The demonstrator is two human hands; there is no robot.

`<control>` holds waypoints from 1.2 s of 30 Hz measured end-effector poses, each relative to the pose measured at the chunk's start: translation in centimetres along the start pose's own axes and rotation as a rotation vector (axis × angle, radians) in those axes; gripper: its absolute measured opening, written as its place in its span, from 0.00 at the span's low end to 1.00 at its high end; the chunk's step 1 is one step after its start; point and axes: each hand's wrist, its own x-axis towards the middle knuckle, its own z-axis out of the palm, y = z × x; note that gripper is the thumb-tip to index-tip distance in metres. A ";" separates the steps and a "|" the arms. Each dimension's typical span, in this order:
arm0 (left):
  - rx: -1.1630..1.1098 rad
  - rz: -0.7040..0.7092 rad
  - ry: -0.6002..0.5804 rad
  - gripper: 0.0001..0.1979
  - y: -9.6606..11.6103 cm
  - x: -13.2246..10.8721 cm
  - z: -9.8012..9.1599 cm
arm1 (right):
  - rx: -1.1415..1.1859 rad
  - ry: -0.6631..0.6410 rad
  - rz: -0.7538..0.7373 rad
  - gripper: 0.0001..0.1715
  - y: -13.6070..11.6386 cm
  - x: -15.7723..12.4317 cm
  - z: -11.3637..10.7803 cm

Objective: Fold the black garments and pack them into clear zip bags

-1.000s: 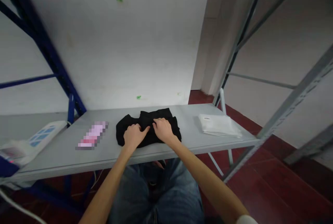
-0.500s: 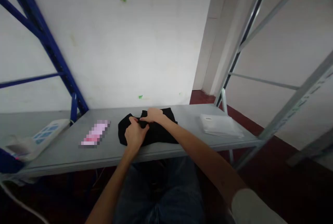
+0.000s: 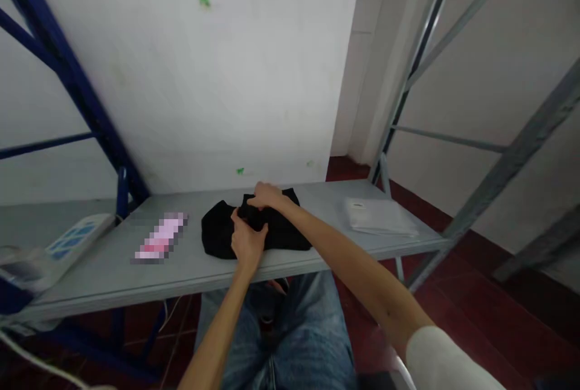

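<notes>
A black cloth garment (image 3: 220, 233) lies on the grey table, partly bunched up; its exact kind cannot be made out. My left hand (image 3: 248, 240) is curled around a gathered part in its middle, thumb and fingers gripping the fabric from the near side. Just beyond, my right hand (image 3: 267, 195) pinches the cloth near its far edge, fingers bent downward. The fingertips of both hands are partly hidden in the dark folds.
On the grey table (image 3: 326, 251), a stack of clear plastic bags (image 3: 380, 218) lies to the right. A pixelated pink item (image 3: 162, 238) and a white power strip (image 3: 77, 242) are on the left. Blue (image 3: 77, 85) and grey metal frames (image 3: 401, 100) stand at the sides.
My left hand has shifted slightly right and now grips the bunched fabric near the middle. My right hand has lifted a little, its fingers pinching the cloth. The view has shifted slightly.
</notes>
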 end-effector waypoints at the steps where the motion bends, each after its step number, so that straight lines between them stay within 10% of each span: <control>1: -0.011 0.007 -0.005 0.42 0.0 0.1 0.2 | 0.012 -0.007 0.012 0.17 0.3 0.0 -0.1; 18: 0.197 0.592 -0.175 0.22 -0.1 0.0 2.1 | -0.032 0.115 0.144 0.15 11.4 -2.1 1.6; 36: 0.235 0.814 -0.184 0.22 -2.8 2.1 0.4 | -0.127 0.512 -0.002 0.23 8.9 -5.3 6.7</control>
